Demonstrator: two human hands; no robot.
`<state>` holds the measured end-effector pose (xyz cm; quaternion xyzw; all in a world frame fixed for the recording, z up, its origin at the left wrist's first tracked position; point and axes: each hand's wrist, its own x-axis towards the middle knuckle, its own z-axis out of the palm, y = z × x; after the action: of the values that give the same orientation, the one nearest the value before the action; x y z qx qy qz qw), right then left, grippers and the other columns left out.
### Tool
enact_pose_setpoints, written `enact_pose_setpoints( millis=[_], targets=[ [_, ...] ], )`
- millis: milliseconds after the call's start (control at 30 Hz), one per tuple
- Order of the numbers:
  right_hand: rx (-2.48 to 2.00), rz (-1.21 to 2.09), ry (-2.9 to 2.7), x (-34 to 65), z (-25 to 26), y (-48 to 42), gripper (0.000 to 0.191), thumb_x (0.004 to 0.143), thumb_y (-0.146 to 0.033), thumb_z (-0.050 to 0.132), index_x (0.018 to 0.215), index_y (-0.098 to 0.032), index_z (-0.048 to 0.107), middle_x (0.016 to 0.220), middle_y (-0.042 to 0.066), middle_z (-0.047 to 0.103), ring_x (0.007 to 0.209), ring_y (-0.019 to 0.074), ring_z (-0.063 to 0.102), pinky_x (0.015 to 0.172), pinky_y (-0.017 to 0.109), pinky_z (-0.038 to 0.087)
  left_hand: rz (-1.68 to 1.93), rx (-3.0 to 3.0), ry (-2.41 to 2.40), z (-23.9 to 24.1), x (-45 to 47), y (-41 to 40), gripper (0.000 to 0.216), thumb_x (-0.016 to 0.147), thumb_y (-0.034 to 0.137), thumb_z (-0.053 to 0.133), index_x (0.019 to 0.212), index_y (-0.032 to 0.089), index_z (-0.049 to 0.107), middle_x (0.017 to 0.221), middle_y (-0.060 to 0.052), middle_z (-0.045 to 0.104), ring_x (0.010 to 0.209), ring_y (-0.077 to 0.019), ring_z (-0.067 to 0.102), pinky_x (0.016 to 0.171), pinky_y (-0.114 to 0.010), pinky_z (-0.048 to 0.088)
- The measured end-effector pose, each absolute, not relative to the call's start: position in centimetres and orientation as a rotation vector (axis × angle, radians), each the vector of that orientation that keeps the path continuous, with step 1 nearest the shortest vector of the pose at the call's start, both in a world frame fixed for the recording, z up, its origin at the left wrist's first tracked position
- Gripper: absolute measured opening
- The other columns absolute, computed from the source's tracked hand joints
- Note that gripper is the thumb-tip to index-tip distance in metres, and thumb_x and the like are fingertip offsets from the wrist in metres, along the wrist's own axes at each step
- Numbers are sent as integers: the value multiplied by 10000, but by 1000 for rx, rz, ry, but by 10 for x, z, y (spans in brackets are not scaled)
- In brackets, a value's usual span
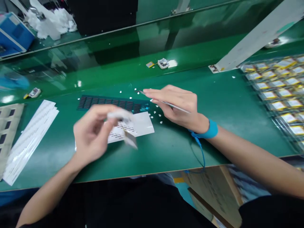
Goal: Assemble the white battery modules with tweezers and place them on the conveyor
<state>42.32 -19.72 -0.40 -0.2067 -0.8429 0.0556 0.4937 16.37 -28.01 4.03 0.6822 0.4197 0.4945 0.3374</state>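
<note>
Motion blur smears the left hand [91, 137], and its fingers run together. It is curled around a small flat silver-grey piece [127, 133], whose outline and markings are too blurred to read. That piece is just above the white printed label sheet [143, 125] lying on the green surface [225, 104], and the hand covers the sheet's left part.

The right hand [178, 106] is closed in a pinch on thin metal tweezers [166, 103]. Their tips point left, near the right end of a dark strip of small black rectangles [106, 103]; whether they grip anything cannot be made out. A blue wrist strap [211, 129] with a trailing blue cord sits on the right wrist.

Tiny white flecks [156, 115] lie scattered between the strip and the right hand. To the left lie a fan of long white paper strips [30, 136] and a grey sheet with black squares [7, 126], the latter cut off by the edge. At the right, a clear tray of yellow-and-silver pouch cells [277, 88] is also cut off. A pale grey board [261, 34] slants across the far right corner.
</note>
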Motion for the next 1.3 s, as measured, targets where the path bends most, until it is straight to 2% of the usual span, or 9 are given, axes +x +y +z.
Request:
enact_pose_setpoints(
  millis=[67,167,300,467,667,933,1067,1200,1300],
  targets=[
    [-453,136,-2067,423,4,-209,471,1004,-104,657,1398,-361,673,1278,19,757,911,212,785,748,378,642,1376,1323,1257,40,158,-271,67,980,233,697,1022,224,748,958,-45,803,659,-124,600,597,-263,459],
    [-473,157,-2148,421,17,-228,517,978,-77,683,1421,-341,657,1305,35,735,891,218,782,725,367,644,1229,851,1238,32,153,-253,46,853,147,737,896,149,723,925,-87,791,597,-89,538,525,-216,425],
    [-408,163,-2328,418,25,-243,421,1010,-90,648,1373,-301,671,1301,22,732,870,209,772,697,344,655,1232,694,1191,25,161,-254,95,808,148,792,857,130,713,843,-51,751,619,-81,614,574,-194,514],
    [-331,62,-2409,413,28,-249,247,1060,-152,613,1250,-265,724,1306,40,730,932,188,784,757,314,681,1265,729,1186,24,177,-274,197,784,180,829,755,180,634,756,20,703,671,-123,710,714,-260,626],
    [-317,-169,-2385,408,24,-249,125,1004,-145,735,1123,-173,762,1226,44,768,789,157,762,631,293,639,1194,745,1216,23,180,-279,333,731,189,855,630,163,538,794,13,692,704,-106,695,686,-214,632],
    [-335,-87,-2299,406,5,-251,136,1023,-139,707,1147,-177,750,1239,9,778,858,162,745,650,326,603,1185,817,1275,26,183,-282,263,731,159,806,632,183,563,726,30,663,619,-121,682,625,-262,667],
    [-369,88,-2290,407,-1,-253,182,1056,-135,643,1196,-212,731,1282,5,760,918,182,762,715,338,633,1182,863,1252,26,184,-284,247,737,156,824,648,182,595,760,26,696,638,-125,690,633,-281,688],
    [-424,316,-2309,408,2,-253,274,1032,-84,663,1297,-151,678,1276,68,763,1069,203,761,855,337,674,1206,930,1280,24,185,-285,242,757,253,900,754,191,666,772,22,733,616,-129,714,601,-248,670],
    [-428,360,-2314,407,5,-254,352,1015,-54,670,1362,-106,638,1324,127,735,1175,216,735,926,347,676,1239,952,1304,22,185,-285,288,754,335,937,828,191,698,805,14,762,588,-123,725,601,-231,662]
  ],
)
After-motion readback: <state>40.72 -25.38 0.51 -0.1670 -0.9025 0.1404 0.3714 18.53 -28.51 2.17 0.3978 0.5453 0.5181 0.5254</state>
